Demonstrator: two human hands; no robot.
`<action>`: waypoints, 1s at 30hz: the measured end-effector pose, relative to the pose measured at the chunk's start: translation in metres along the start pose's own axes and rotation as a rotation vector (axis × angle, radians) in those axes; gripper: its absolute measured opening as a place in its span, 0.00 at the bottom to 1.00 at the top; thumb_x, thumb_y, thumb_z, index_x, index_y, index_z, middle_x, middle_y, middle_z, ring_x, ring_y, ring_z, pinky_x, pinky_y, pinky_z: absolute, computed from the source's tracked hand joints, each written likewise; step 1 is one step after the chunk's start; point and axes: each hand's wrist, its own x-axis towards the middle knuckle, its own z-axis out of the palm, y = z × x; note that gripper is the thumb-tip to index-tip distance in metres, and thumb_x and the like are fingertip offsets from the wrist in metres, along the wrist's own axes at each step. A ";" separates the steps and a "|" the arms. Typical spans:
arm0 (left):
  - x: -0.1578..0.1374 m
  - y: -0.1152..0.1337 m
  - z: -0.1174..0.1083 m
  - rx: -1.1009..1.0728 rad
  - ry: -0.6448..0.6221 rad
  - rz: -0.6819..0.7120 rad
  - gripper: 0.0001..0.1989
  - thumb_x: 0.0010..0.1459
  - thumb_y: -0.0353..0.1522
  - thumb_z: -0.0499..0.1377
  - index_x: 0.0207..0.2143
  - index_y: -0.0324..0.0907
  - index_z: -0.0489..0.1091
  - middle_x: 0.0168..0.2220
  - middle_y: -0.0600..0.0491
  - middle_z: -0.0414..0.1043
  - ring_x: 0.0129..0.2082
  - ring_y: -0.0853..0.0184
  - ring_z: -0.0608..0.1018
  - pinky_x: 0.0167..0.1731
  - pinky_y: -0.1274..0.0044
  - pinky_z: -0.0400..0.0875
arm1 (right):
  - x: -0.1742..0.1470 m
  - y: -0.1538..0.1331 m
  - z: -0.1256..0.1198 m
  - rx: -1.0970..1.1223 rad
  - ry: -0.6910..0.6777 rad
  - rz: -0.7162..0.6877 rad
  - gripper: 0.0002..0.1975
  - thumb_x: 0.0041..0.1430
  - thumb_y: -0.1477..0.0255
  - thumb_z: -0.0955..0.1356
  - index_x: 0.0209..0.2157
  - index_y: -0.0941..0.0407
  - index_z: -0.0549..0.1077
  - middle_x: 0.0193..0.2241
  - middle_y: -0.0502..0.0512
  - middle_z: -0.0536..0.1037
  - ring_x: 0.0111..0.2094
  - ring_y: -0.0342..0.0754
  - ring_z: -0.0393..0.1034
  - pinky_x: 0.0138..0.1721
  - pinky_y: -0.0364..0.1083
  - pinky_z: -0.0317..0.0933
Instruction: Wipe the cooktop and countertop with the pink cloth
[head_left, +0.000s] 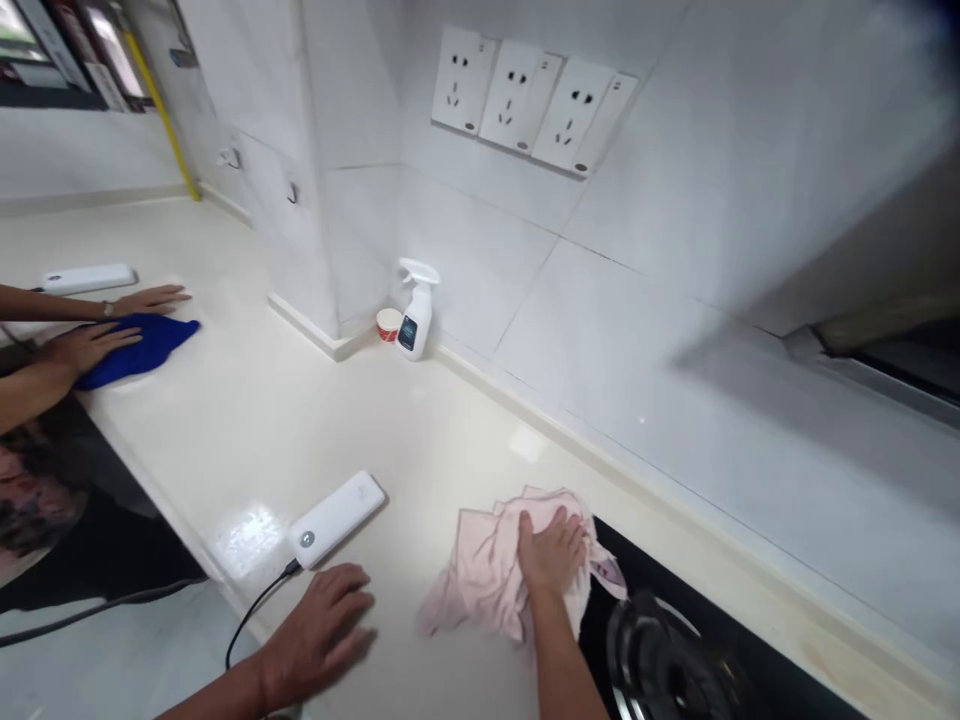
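A crumpled pink cloth [487,560] lies on the pale countertop [442,430], its right edge reaching onto the black stovetop [622,550]. My right hand [555,555] presses flat on top of this cloth with fingers stretched out. On the bare counter to the left rests my left hand [322,630], fingers apart and holding nothing. Just beyond its fingers is a white power bank [337,520] with a black cable [259,600] plugged into its near end; hand and power bank look slightly apart.
A white spray bottle [415,315] and a red-and-white cup [388,323] stand in the wall corner. Wall sockets [517,95] are above. A burner [667,660] is at lower right. At far left, another person's hands [90,345] touch a blue cloth [142,350] near another white power bank [88,278].
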 end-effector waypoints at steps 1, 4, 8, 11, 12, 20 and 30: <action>0.000 0.002 0.000 0.004 -0.011 -0.012 0.13 0.65 0.33 0.57 0.52 0.47 0.69 0.52 0.45 0.72 0.54 0.58 0.74 0.52 0.66 0.74 | 0.020 0.001 0.000 0.011 -0.009 -0.001 0.48 0.62 0.46 0.54 0.68 0.72 0.52 0.68 0.81 0.50 0.70 0.70 0.40 0.66 0.69 0.39; -0.001 0.006 -0.001 0.006 -0.047 -0.055 0.14 0.65 0.34 0.57 0.52 0.48 0.69 0.52 0.44 0.72 0.54 0.57 0.73 0.52 0.65 0.74 | 0.075 -0.007 0.005 0.036 -0.017 0.034 0.48 0.62 0.46 0.53 0.67 0.73 0.52 0.68 0.85 0.48 0.69 0.74 0.39 0.64 0.73 0.37; 0.000 0.011 -0.002 -0.010 -0.094 -0.114 0.14 0.65 0.36 0.57 0.52 0.47 0.70 0.52 0.43 0.71 0.54 0.55 0.72 0.53 0.63 0.73 | 0.122 -0.055 0.033 0.054 -0.002 0.092 0.54 0.62 0.44 0.51 0.66 0.81 0.48 0.66 0.97 0.40 0.68 0.85 0.32 0.57 0.82 0.31; 0.000 0.014 -0.004 -0.039 -0.125 -0.143 0.14 0.64 0.36 0.58 0.52 0.48 0.69 0.52 0.43 0.72 0.54 0.55 0.73 0.53 0.62 0.73 | 0.130 -0.116 0.067 0.078 -0.017 -0.002 0.55 0.62 0.44 0.52 0.65 0.84 0.45 0.65 0.99 0.38 0.67 0.88 0.29 0.55 0.84 0.29; 0.000 0.014 -0.004 -0.046 -0.125 -0.150 0.15 0.64 0.36 0.58 0.52 0.48 0.69 0.52 0.43 0.72 0.54 0.54 0.73 0.53 0.62 0.73 | 0.128 -0.137 0.078 0.087 -0.027 -0.050 0.54 0.62 0.45 0.53 0.66 0.84 0.43 0.65 0.99 0.38 0.67 0.87 0.29 0.55 0.84 0.29; -0.004 0.012 0.001 -0.016 -0.090 -0.133 0.21 0.61 0.31 0.58 0.56 0.47 0.62 0.54 0.42 0.72 0.57 0.54 0.73 0.55 0.61 0.72 | 0.100 -0.264 0.111 0.132 -0.309 -0.677 0.30 0.65 0.67 0.58 0.67 0.57 0.60 0.70 0.62 0.53 0.70 0.63 0.41 0.68 0.64 0.32; 0.008 0.017 0.043 0.093 -0.106 -0.378 0.35 0.59 0.42 0.62 0.65 0.46 0.54 0.71 0.35 0.50 0.69 0.41 0.58 0.60 0.47 0.62 | 0.058 -0.211 0.083 0.160 -0.414 -0.914 0.27 0.62 0.73 0.56 0.60 0.56 0.69 0.67 0.55 0.62 0.71 0.52 0.43 0.70 0.59 0.34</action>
